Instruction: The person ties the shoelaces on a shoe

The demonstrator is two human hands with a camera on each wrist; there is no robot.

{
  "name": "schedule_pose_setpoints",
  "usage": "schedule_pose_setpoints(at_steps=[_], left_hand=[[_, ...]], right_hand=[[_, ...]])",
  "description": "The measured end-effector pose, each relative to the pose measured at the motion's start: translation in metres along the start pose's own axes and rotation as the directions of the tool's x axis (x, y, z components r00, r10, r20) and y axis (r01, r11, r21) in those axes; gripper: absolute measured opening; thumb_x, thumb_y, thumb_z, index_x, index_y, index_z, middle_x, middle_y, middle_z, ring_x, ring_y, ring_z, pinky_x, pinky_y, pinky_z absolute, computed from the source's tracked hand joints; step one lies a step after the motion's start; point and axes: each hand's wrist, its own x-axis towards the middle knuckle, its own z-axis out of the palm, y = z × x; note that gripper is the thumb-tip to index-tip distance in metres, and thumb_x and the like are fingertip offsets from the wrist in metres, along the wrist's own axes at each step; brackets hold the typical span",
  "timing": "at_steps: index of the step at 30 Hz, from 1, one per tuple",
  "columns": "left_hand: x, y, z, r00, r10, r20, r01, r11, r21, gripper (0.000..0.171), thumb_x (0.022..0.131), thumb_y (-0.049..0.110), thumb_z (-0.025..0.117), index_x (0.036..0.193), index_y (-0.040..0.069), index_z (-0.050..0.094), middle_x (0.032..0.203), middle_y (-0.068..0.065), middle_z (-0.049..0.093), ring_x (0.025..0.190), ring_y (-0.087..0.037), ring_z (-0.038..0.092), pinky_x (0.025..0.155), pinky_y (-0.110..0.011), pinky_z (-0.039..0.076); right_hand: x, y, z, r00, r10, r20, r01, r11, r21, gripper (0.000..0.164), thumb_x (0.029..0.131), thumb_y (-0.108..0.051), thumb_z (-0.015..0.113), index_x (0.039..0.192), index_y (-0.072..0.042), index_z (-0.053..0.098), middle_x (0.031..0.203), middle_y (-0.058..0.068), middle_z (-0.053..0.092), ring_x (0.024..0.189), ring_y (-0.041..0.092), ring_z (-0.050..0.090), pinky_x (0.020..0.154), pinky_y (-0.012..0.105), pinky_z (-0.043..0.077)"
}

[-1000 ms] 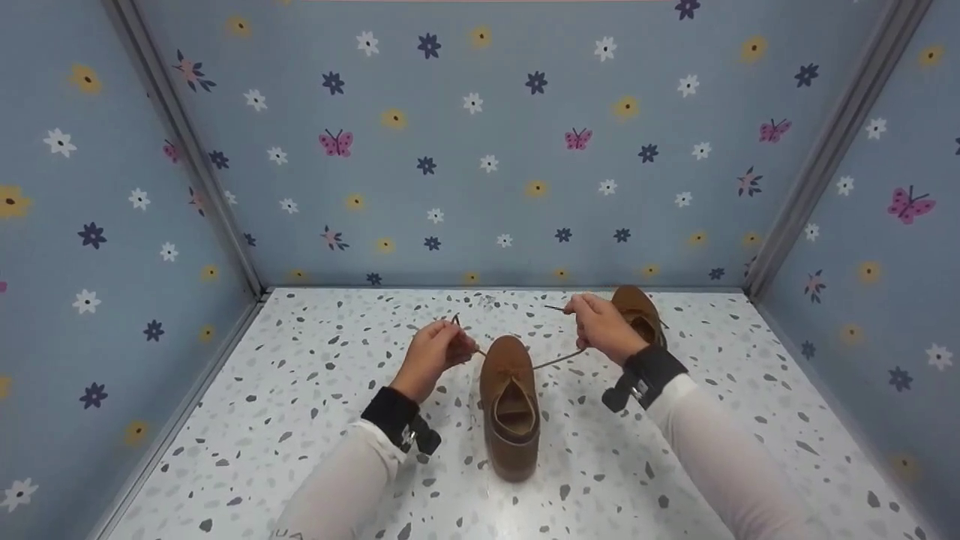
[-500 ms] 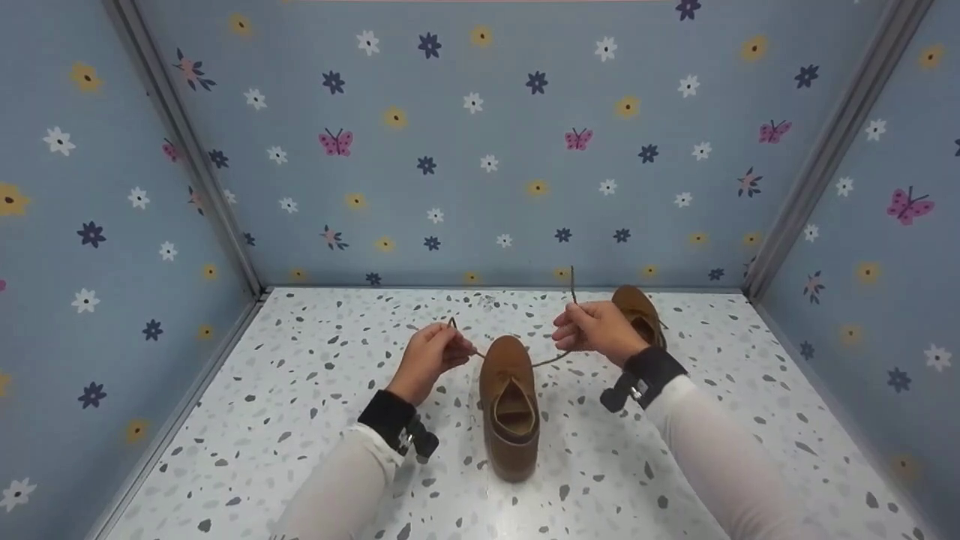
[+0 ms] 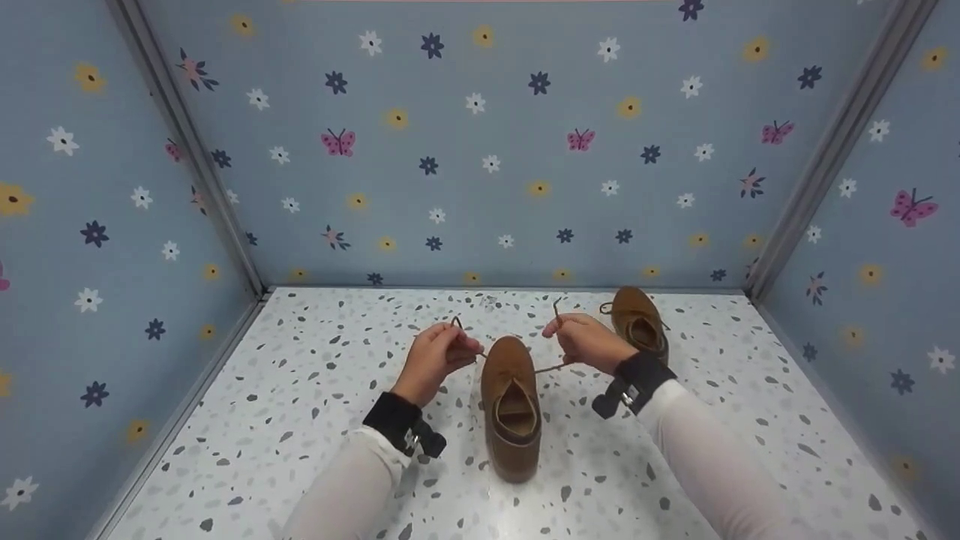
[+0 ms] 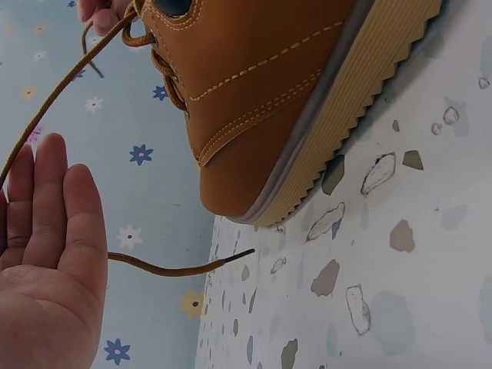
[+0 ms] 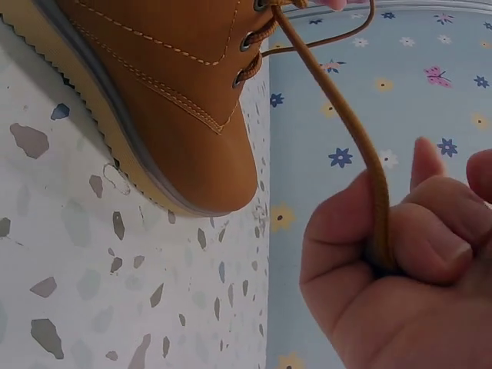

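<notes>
A brown lace-up shoe (image 3: 512,409) stands on the speckled surface, toe pointing away from me. Left of its toe, my left hand (image 3: 437,360) pinches one shoelace (image 4: 63,86); in the left wrist view several fingers look nearly straight, and the lace's dark-tipped end (image 4: 173,270) sticks out beyond them. On the other side, my right hand (image 3: 591,345) holds the opposite lace (image 5: 350,123), its fingers curled round it in the right wrist view. That lace runs from the eyelets into the fist, and a short end rises above the hand in the head view.
A second brown shoe (image 3: 631,301) stands behind my right hand, near the back panel. Blue flowered panels (image 3: 480,150) close off the back and both sides. White speckled surface (image 3: 300,450) lies to the left of the shoe.
My right hand has moved left and slightly down, nearer the shoe, and its lace end now points upward. More of the second shoe shows. The left hand has barely moved.
</notes>
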Motion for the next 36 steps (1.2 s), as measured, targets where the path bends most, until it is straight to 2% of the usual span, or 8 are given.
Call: schedule_pose_setpoints(at_steps=[6,10,13,16,20,25,29,36], left_hand=[[-0.001,-0.003,-0.002,1.0,0.015,0.003,-0.015,1.0,-0.01,0.023,0.103,0.022,0.043,0.098,0.003,0.054,0.091,-0.009,0.071,0.091,-0.022,0.072,0.091,-0.041,0.056],[-0.001,-0.005,-0.002,1.0,0.01,0.006,-0.01,0.999,-0.038,0.023,0.103,0.022,0.043,0.098,0.003,0.054,0.089,-0.008,0.07,0.091,-0.022,0.072,0.09,-0.04,0.056],[-0.001,-0.005,-0.001,1.0,0.005,0.013,-0.005,0.998,-0.057,0.023,0.103,0.022,0.043,0.099,0.003,0.054,0.088,-0.007,0.067,0.093,-0.023,0.072,0.09,-0.039,0.056],[-0.001,-0.005,0.0,1.0,0.006,0.024,-0.004,0.997,-0.078,0.023,0.104,0.023,0.043,0.099,0.003,0.053,0.087,-0.006,0.064,0.092,-0.023,0.072,0.092,-0.04,0.056],[-0.002,-0.005,0.002,0.999,0.01,0.052,-0.004,0.993,-0.117,0.021,0.104,0.022,0.041,0.1,0.004,0.052,0.085,-0.005,0.061,0.089,-0.022,0.071,0.094,-0.042,0.055],[-0.002,-0.007,0.002,0.997,0.014,0.079,0.003,0.979,-0.205,0.021,0.105,0.022,0.04,0.099,0.005,0.051,0.08,-0.003,0.058,0.082,-0.019,0.069,0.092,-0.042,0.055],[-0.003,-0.01,0.0,0.997,0.011,0.076,0.012,0.955,-0.298,0.022,0.105,0.023,0.039,0.099,0.006,0.051,0.078,-0.002,0.056,0.076,-0.018,0.066,0.086,-0.04,0.056],[-0.009,-0.016,-0.004,0.999,-0.013,0.04,0.028,0.92,-0.391,0.024,0.106,0.024,0.037,0.098,0.006,0.052,0.078,-0.003,0.055,0.072,-0.017,0.062,0.084,-0.038,0.057]], right_hand=[[0.0,0.0,-0.01,0.998,-0.064,0.026,0.065,0.998,-0.01,0.035,0.105,-0.023,0.035,0.124,-0.004,0.058,0.071,0.001,0.062,0.065,0.013,0.057,0.085,0.033,0.056],[0.001,0.001,-0.012,0.999,-0.047,-0.025,0.051,0.982,0.182,0.038,0.105,-0.035,0.04,0.103,-0.004,0.061,0.086,0.006,0.074,0.082,0.018,0.071,0.089,0.038,0.057],[0.001,0.002,-0.008,0.998,-0.038,-0.045,0.05,0.956,0.29,0.039,0.104,-0.04,0.037,0.091,-0.008,0.054,0.076,0.005,0.072,0.084,0.022,0.073,0.09,0.042,0.056],[0.001,0.001,-0.001,0.998,-0.028,-0.057,0.044,0.946,0.32,0.039,0.104,-0.043,0.035,0.088,-0.01,0.048,0.057,-0.001,0.056,0.066,0.018,0.067,0.085,0.043,0.057],[0.003,-0.003,0.008,0.998,-0.003,-0.065,0.023,0.947,0.32,0.035,0.105,-0.039,0.034,0.092,-0.008,0.046,0.053,-0.005,0.029,0.046,0.013,0.035,0.067,0.034,0.053],[0.004,-0.006,0.014,0.999,0.014,-0.044,0.003,0.936,0.351,0.024,0.101,-0.022,0.038,0.102,-0.002,0.051,0.055,-0.007,0.026,0.05,0.013,0.025,0.058,0.03,0.039],[0.0,-0.002,0.013,0.997,-0.079,-0.017,0.08,0.94,0.332,0.033,0.106,-0.027,0.036,0.104,0.0,0.055,0.055,-0.006,0.029,0.049,0.012,0.027,0.06,0.029,0.041],[-0.008,0.009,0.015,0.982,-0.084,-0.171,0.164,0.828,0.536,0.035,0.103,-0.04,0.039,0.093,-0.009,0.053,0.054,-0.005,0.03,0.05,0.014,0.027,0.065,0.03,0.047]])
